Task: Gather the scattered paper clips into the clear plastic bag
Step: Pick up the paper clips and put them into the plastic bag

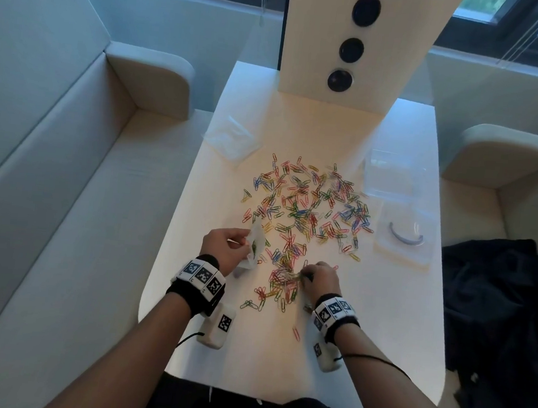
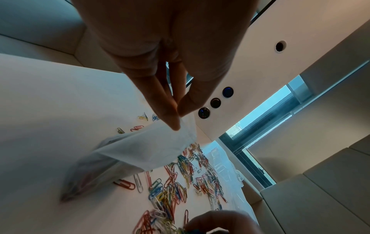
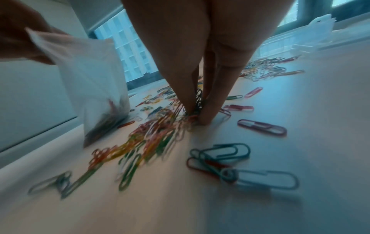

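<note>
Coloured paper clips [image 1: 306, 204] lie scattered over the middle of the white table [image 1: 380, 327]. My left hand [image 1: 228, 249] pinches the top edge of a small clear plastic bag [image 1: 255, 245] that hangs upright with several clips at its bottom; the pinch shows in the left wrist view on the bag [image 2: 152, 148] and the bag [image 3: 94, 88] stands left in the right wrist view. My right hand [image 1: 319, 278] has its fingertips [image 3: 204, 120] down on the table, pinching a bunch of clips [image 3: 192, 109] from the near pile [image 1: 282, 283].
A second clear bag [image 1: 231, 137] lies at the table's far left. A clear plastic box [image 1: 390, 175] and its lid [image 1: 404, 235] sit at the right. A white panel with black buttons [image 1: 349, 48] stands at the back. Sofas flank the table; dark clothing [image 1: 499, 305] lies right.
</note>
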Tool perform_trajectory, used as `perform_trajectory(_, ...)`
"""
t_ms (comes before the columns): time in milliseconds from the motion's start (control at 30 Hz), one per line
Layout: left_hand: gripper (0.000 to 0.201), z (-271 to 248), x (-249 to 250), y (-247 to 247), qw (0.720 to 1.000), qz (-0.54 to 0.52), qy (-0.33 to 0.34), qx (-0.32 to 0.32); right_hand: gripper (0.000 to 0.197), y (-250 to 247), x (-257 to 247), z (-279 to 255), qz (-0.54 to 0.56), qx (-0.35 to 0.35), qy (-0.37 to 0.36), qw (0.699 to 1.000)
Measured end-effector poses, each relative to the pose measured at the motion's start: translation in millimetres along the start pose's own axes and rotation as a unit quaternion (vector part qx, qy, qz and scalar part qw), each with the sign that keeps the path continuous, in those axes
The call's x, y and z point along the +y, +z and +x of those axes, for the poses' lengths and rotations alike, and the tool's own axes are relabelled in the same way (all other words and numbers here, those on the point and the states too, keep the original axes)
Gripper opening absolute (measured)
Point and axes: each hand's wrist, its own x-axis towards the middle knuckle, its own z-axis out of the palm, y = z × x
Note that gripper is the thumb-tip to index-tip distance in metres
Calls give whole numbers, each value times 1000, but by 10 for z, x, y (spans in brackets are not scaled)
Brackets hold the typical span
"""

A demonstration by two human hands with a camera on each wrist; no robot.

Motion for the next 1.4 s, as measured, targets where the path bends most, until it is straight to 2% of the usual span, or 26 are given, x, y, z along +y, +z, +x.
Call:
perform_trajectory(67,36,2,9,32,1000,1,1,-2,12,-104,71,22,70,1,42,997)
perform_trajectory(133,36,2,20,72,1000,3,1,-4,10,-224,114,6,211,-5,111,971)
perform_trajectory(200,36,0,32,121,1000,6,2,-8,13,-354,94,-23,395,-31,161,904)
perform_trajectory(267,36,-11,38,174,1000,9,5,-14,16,-483,0,-43,554,-64,157,815)
perform_trajectory(333,36,-23,46,229,1000,11,7,-18,17,-596,-139,-41,642,-87,140,749)
perform_trajectory(400,37,-34,59,285,1000,17,13,-21,19,-661,-292,-42,689,-107,126,705)
perform_trajectory(467,37,-49,75,333,999,25,26,-22,21,-655,-438,-53,704,-133,117,688)
perform_trajectory(600,36,-83,110,373,998,32,47,-17,21,-511,-657,-42,656,-143,136,729)
perform_trajectory(767,36,-83,98,343,997,38,56,-25,33,-377,-772,-9,624,-148,161,750)
perform_trajectory(833,35,-77,94,340,997,42,59,-31,33,-372,-810,-8,567,-136,150,798)
perform_trajectory(933,33,-96,100,357,996,47,71,-36,19,-369,-852,17,412,-56,108,903)
perform_trajectory(967,33,-104,96,358,996,46,73,-38,14,-369,-865,24,372,-30,89,923)
perform_trajectory(1033,33,-115,79,348,996,38,71,-44,11,-369,-875,28,317,-2,54,947)
perform_trajectory(1133,32,-134,70,321,996,26,64,-49,10,-351,-894,11,225,3,4,974)
perform_trajectory(1200,32,-137,77,321,997,20,62,-45,13,-345,-908,11,191,-5,-9,981)
perform_trajectory(1267,33,-135,94,321,997,19,65,-42,20,-358,-916,24,238,-27,18,971)
perform_trajectory(1400,32,-119,125,327,997,10,69,-42,19,-430,-882,22,456,-84,118,878)
